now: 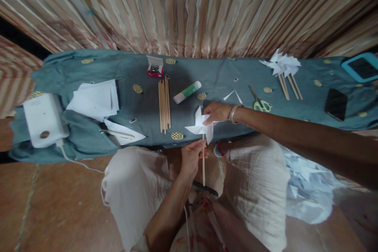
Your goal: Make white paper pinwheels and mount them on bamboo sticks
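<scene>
A white paper pinwheel (209,132) sits at the top of a thin wooden stick (203,169) over the cloth's front edge. My left hand (191,153) is closed around the stick just below the paper blades. Above it, my right hand (217,113) has its fingers pressed on the middle of the pinwheel, hiding the centre. A bundle of wooden sticks (164,104) lies to the left of the pinwheel. Behind it rests a glue stick (187,92). Paper scraps (233,95) and scissors with green handles (261,105) lie beyond my right wrist.
Finished-looking pinwheels (282,65) lie at the back right, near a black phone (336,104) and a blue-framed device (363,67). A red box of small dark pins (155,69), paper sheets (94,98) and a white corded device (44,120) are to the left. A plastic bag (310,189) stands below.
</scene>
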A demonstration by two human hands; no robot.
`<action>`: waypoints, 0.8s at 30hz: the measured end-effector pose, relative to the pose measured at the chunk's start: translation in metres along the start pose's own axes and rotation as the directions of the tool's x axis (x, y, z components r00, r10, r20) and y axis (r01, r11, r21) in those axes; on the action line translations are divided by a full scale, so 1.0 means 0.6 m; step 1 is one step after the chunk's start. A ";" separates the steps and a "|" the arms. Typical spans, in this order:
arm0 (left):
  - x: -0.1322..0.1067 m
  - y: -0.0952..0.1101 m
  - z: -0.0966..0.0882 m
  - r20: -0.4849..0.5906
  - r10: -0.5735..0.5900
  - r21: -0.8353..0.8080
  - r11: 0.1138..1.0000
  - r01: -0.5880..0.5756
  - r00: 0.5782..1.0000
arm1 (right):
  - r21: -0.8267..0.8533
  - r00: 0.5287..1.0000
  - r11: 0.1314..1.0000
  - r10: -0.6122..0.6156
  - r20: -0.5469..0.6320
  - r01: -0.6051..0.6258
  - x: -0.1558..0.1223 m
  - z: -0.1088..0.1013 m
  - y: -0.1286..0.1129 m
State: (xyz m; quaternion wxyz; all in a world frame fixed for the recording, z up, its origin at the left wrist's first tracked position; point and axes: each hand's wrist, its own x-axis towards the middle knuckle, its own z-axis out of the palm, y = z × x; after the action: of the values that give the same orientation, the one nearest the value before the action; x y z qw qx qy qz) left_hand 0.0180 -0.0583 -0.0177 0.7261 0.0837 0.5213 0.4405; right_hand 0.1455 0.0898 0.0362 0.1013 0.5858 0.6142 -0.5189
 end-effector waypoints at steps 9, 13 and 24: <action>0.000 -0.002 -0.002 0.020 -0.003 -0.014 1.000 0.003 1.000 | 0.009 1.000 1.000 -0.024 -0.002 0.024 0.004 0.002 0.009; 0.002 -0.004 -0.004 0.020 -0.015 -0.018 1.000 0.015 1.000 | 0.035 1.000 0.999 -0.009 0.002 0.009 0.003 0.001 0.010; -0.020 0.013 -0.001 0.048 -0.046 -0.057 0.997 0.049 0.998 | 0.326 0.987 0.933 -0.134 -0.084 0.155 -0.047 -0.017 0.030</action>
State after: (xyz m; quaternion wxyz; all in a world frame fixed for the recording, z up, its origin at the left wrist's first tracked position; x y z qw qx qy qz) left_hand 0.0126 -0.0623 -0.0054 0.7506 0.0602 0.4928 0.4360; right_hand 0.1735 0.0760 0.0519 -0.0558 0.5632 0.5623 -0.6029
